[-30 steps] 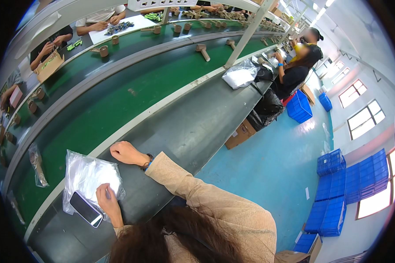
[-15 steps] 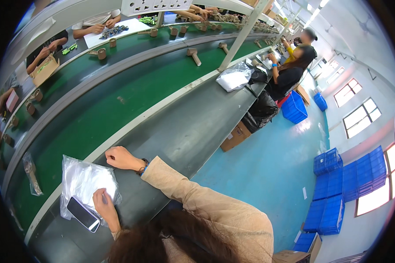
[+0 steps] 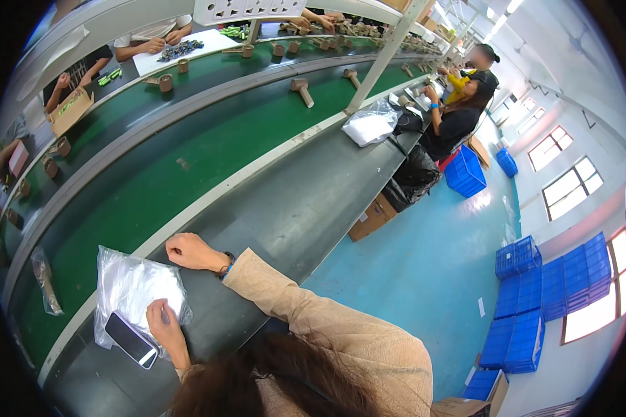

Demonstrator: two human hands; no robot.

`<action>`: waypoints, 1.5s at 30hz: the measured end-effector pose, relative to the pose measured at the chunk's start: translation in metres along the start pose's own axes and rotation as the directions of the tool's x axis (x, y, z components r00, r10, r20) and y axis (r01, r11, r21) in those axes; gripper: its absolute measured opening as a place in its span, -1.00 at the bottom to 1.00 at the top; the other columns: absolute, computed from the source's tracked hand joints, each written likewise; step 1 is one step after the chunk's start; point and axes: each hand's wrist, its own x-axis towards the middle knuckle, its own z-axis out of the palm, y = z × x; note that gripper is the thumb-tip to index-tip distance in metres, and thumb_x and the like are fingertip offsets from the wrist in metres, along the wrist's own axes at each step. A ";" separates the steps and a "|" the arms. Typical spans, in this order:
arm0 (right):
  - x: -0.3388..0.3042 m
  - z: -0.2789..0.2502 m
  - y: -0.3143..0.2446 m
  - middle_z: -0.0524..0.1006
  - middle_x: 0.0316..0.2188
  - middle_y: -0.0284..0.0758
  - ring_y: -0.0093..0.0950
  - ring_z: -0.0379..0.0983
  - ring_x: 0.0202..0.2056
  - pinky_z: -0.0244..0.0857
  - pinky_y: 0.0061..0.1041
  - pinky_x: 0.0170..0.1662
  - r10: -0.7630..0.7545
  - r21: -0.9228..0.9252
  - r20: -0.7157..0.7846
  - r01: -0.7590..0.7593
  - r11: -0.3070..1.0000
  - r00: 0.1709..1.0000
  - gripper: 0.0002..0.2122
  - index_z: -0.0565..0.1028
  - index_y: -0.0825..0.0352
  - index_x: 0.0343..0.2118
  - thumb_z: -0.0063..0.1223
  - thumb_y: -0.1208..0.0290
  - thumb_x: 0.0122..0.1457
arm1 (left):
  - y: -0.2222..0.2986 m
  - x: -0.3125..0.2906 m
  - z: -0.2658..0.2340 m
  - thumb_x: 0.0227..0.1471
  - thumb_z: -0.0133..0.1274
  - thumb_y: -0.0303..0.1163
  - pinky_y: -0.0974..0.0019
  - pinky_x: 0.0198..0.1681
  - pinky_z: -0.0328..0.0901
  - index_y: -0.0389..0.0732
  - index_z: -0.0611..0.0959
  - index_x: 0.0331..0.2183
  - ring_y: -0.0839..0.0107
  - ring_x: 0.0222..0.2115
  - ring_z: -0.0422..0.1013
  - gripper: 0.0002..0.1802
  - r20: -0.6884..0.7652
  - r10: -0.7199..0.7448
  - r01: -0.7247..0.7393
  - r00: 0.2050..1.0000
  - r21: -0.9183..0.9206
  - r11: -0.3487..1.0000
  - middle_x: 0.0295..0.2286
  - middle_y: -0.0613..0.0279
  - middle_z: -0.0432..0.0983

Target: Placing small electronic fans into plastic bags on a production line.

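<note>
My left hand (image 3: 165, 329) rests on a stack of clear plastic bags (image 3: 126, 281), its fingers loosely bent and a little apart, with nothing held. Beside it a phone (image 3: 131, 339) with a dark screen and pale case lies partly over the bags. My right hand (image 3: 193, 251) is curled into a loose fist on the grey bench (image 3: 271, 215), close to the bags' upper right corner. Nothing shows inside that fist. A dark bracelet and a blue band circle the right wrist.
Beyond the bench runs a green conveyor belt (image 3: 188, 187) carrying brown hair-dryer-shaped parts (image 3: 301, 92) and a bagged part (image 3: 46, 281). Another bag pile (image 3: 374, 128) lies farther along. Co-workers (image 3: 459, 115) sit at the lines. Blue crates (image 3: 522, 340) stand at right.
On the near belt, the brown parts and the bagged one have shifted slightly left and toward me. Parts on the far belt moved slightly right. My hands stay in place.
</note>
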 end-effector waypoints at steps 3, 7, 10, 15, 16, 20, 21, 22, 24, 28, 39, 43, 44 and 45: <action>0.001 -0.003 -0.004 0.44 -0.63 -0.16 -0.18 0.39 -0.53 0.24 -0.27 -0.44 0.033 -0.001 0.046 -0.033 0.999 0.998 -0.88 0.43 0.38 -0.63 0.02 0.44 -0.09 | -0.001 0.000 0.000 0.01 0.00 -0.62 0.26 -0.19 0.29 -0.35 0.56 -0.32 0.18 -0.29 0.40 -0.88 0.001 0.002 -0.002 1.000 0.003 1.000 -0.34 0.07 0.46; 0.001 -0.002 0.000 0.43 -0.64 -0.17 -0.19 0.37 -0.55 0.23 -0.28 -0.46 0.027 0.006 0.026 -0.028 1.000 0.999 -0.87 0.42 0.39 -0.64 0.03 0.43 -0.10 | 0.000 0.001 0.001 0.01 0.00 -0.63 0.26 -0.18 0.29 -0.35 0.56 -0.32 0.18 -0.28 0.40 -0.88 0.010 -0.014 0.014 1.000 -0.008 1.000 -0.34 0.07 0.46; 0.001 0.000 0.002 0.44 -0.64 -0.16 -0.18 0.39 -0.54 0.23 -0.26 -0.45 0.024 0.005 0.023 -0.024 1.000 0.999 -0.88 0.43 0.38 -0.63 0.02 0.45 -0.09 | 0.000 0.001 0.000 0.01 0.00 -0.63 0.26 -0.17 0.29 -0.36 0.55 -0.32 0.18 -0.28 0.40 -0.88 0.005 -0.010 0.011 1.000 -0.012 1.000 -0.33 0.07 0.46; -0.001 0.002 0.008 0.45 -0.62 -0.15 -0.16 0.41 -0.50 0.25 -0.23 -0.41 0.000 0.003 -0.008 0.000 1.000 1.000 -0.89 0.45 0.38 -0.61 -0.01 0.48 -0.04 | 0.002 0.001 0.000 0.01 0.00 -0.63 0.26 -0.16 0.29 -0.36 0.55 -0.33 0.17 -0.28 0.40 -0.88 0.007 -0.004 0.004 1.000 -0.012 1.000 -0.33 0.06 0.46; -0.001 0.002 0.006 0.45 -0.62 -0.15 -0.15 0.42 -0.49 0.26 -0.23 -0.39 0.011 0.001 0.003 -0.011 1.000 1.000 -0.89 0.46 0.38 -0.60 -0.01 0.49 -0.02 | 0.002 0.001 0.000 0.01 0.00 -0.63 0.27 -0.16 0.29 -0.36 0.55 -0.33 0.17 -0.28 0.40 -0.88 0.011 -0.011 0.011 1.000 -0.010 1.000 -0.33 0.05 0.46; -0.002 0.003 0.006 0.48 -0.60 -0.16 -0.15 0.43 -0.47 0.28 -0.23 -0.38 0.002 -0.011 -0.004 -0.002 1.000 1.000 -0.90 0.47 0.37 -0.59 -0.01 0.48 -0.02 | 0.001 -0.002 -0.001 0.01 0.00 -0.63 0.28 -0.17 0.30 -0.36 0.56 -0.33 0.18 -0.28 0.40 -0.88 -0.005 -0.017 0.017 1.000 -0.018 1.000 -0.34 0.06 0.46; -0.003 0.004 0.003 0.48 -0.60 -0.16 -0.15 0.43 -0.47 0.28 -0.23 -0.38 0.001 0.007 0.006 -0.001 1.000 1.000 -0.90 0.47 0.37 -0.59 -0.01 0.48 -0.02 | 0.001 -0.003 -0.001 0.00 0.01 -0.64 0.25 -0.17 0.29 -0.36 0.56 -0.33 0.16 -0.28 0.40 -0.88 -0.005 -0.024 0.023 1.000 -0.023 0.999 -0.34 0.05 0.46; -0.001 0.003 0.001 0.49 -0.59 -0.15 -0.14 0.44 -0.45 0.30 -0.22 -0.37 0.019 0.001 0.012 -0.019 1.000 1.000 -0.89 0.48 0.37 -0.59 -0.01 0.46 -0.03 | 0.000 -0.003 -0.002 -0.01 0.01 -0.64 0.22 -0.16 0.28 -0.36 0.56 -0.33 0.13 -0.27 0.40 -0.88 -0.007 -0.032 0.032 0.999 -0.026 0.999 -0.34 0.05 0.47; 0.000 0.000 -0.003 0.51 -0.57 -0.15 -0.13 0.46 -0.45 0.33 -0.22 -0.38 0.044 0.000 0.024 -0.044 0.999 0.999 -0.88 0.49 0.35 -0.60 0.01 0.42 -0.07 | 0.003 -0.002 -0.001 0.00 0.01 -0.63 0.23 -0.17 0.29 -0.35 0.57 -0.33 0.14 -0.27 0.40 -0.88 -0.009 -0.067 0.066 0.998 -0.033 0.997 -0.34 0.06 0.47; 0.002 0.001 -0.001 0.49 -0.60 -0.18 -0.17 0.44 -0.49 0.31 -0.27 -0.42 0.037 -0.004 0.022 -0.037 0.999 0.999 -0.88 0.49 0.33 -0.61 0.07 0.39 -0.10 | 0.006 0.002 -0.002 0.00 0.04 -0.61 0.28 -0.19 0.30 -0.33 0.59 -0.34 0.19 -0.29 0.42 -0.89 -0.017 -0.053 0.052 0.998 -0.038 0.998 -0.34 0.08 0.48; 0.022 -0.064 0.032 0.55 -0.56 -0.37 -0.59 0.46 -0.49 0.35 -0.57 -0.36 0.224 0.143 0.296 -0.275 0.951 0.929 -0.87 0.54 0.36 -0.45 -0.07 0.53 0.05 | -0.004 -0.003 -0.004 -0.06 0.12 -0.61 0.29 -0.15 0.31 -0.30 0.61 -0.30 0.19 -0.25 0.44 -0.81 -0.065 -0.027 0.028 0.998 0.022 0.999 -0.30 0.08 0.50; 0.075 -0.177 0.137 0.53 -0.57 -0.25 -0.35 0.50 -0.51 0.37 -0.39 -0.38 0.113 -0.471 -0.205 -0.199 0.859 0.972 -0.89 0.53 0.28 -0.38 0.02 0.41 0.03 | 0.001 -0.001 -0.002 -0.05 0.10 -0.61 0.25 -0.12 0.31 -0.32 0.62 -0.30 0.13 -0.24 0.44 -0.82 -0.065 -0.022 0.025 0.998 0.059 0.998 -0.30 0.04 0.51; 0.092 -0.202 0.152 0.56 -0.45 -0.15 -0.13 0.51 -0.39 0.41 -0.18 -0.28 0.176 -0.621 -0.299 -0.332 0.710 0.938 -0.82 0.52 0.24 -0.37 0.00 0.31 -0.03 | 0.003 -0.001 -0.004 -0.06 0.09 -0.63 0.23 -0.12 0.31 -0.32 0.62 -0.29 0.11 -0.23 0.44 -0.80 -0.068 -0.025 0.031 0.997 0.092 0.995 -0.29 0.03 0.51; 0.103 -0.232 0.179 0.54 -0.43 -0.13 -0.11 0.51 -0.39 0.41 -0.16 -0.30 0.079 -0.747 -0.339 -0.320 0.583 0.937 -0.78 0.46 0.27 -0.34 0.04 0.29 -0.05 | 0.002 -0.001 -0.005 -0.06 0.09 -0.63 0.23 -0.12 0.31 -0.32 0.62 -0.29 0.11 -0.23 0.44 -0.80 -0.077 -0.021 0.029 0.997 0.104 0.994 -0.29 0.03 0.51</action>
